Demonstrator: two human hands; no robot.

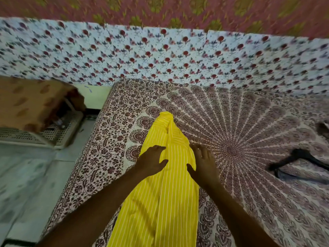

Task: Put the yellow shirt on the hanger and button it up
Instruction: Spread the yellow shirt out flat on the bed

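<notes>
The yellow shirt [170, 202] lies nearest, bunched in a long strip on the bed [249, 193]. On it the left hand [152, 162] curls its fingers round a fold. The right hand [203, 164] rests at its right edge, fingers spread wide. Best to open the shirt flat, front upward, before fetching the black hanger [299, 155], well right of the shirt.

The shirt [170, 189] lay bunched lengthwise on the bed [249, 184]. The left hand [153, 161] gripped its left edge. The right hand [204, 163] rested spread fingers [197, 148] on its right edge. A black hanger [300, 155] lay well apart, rightward.
</notes>
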